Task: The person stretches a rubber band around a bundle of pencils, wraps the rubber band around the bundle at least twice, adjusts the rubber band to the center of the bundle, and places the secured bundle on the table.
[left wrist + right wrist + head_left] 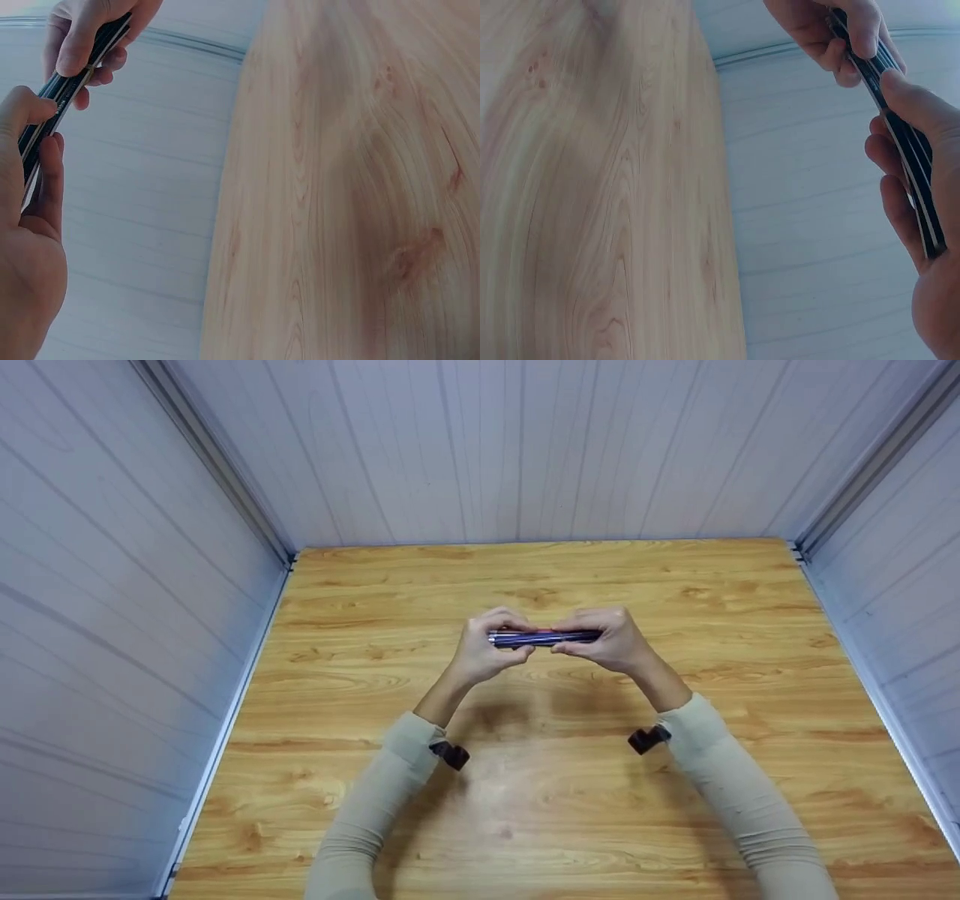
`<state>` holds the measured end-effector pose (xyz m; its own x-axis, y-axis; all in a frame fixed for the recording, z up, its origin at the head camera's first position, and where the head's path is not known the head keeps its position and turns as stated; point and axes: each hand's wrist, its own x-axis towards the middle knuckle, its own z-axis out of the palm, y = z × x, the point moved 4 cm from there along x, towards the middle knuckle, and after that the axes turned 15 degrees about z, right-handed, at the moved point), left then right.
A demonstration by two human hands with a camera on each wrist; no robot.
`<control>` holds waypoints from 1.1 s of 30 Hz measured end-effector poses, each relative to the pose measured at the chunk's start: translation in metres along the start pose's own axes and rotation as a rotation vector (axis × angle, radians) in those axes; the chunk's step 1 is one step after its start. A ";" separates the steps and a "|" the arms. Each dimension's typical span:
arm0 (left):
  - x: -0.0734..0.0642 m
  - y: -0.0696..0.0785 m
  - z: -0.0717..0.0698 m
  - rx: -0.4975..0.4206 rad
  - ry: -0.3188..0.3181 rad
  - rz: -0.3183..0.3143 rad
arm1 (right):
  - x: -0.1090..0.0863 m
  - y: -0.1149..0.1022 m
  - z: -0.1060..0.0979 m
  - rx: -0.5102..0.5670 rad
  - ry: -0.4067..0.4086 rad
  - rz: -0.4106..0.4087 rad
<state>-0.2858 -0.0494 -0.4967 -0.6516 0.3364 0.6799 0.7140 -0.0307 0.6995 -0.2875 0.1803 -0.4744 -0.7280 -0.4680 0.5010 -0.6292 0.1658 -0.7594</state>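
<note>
Both hands hold one slim bundle of dark pen-like sticks (541,639), level and crosswise above the table in the head view. My left hand (482,651) pinches its left part, thumb on the near side and fingers over the far side. The right hand (616,641) grips the right part the same way, the two thumbs a short gap apart. Silver ends show at the left, with a bit of red along the far edge. In the left wrist view the bundle (64,91) shows thin pale stripes and a narrow band around it. Fingers cover much of its length.
Beneath the hands lies a wood-grain table (525,810). A pale panelled wall (487,450) rises at its back edge, with similar walls at the left (112,622) and right (900,585). Small black wrist cameras hang at the left cuff (451,754) and right cuff (646,739).
</note>
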 end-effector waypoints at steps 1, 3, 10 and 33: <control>-0.001 -0.001 -0.001 0.003 0.006 0.002 | 0.000 0.000 0.000 -0.003 -0.001 0.005; -0.001 -0.001 -0.003 0.006 0.021 0.009 | -0.001 0.000 -0.002 -0.010 0.006 0.014; -0.001 -0.001 -0.008 -0.061 0.063 -0.002 | -0.001 -0.002 -0.008 -0.048 0.027 0.029; -0.001 0.004 -0.011 -0.216 0.129 -0.066 | -0.002 -0.006 -0.003 0.068 -0.055 0.155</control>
<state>-0.2849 -0.0607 -0.4919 -0.7321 0.2221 0.6440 0.6067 -0.2173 0.7647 -0.2832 0.1830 -0.4697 -0.7975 -0.4887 0.3537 -0.4895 0.1815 -0.8529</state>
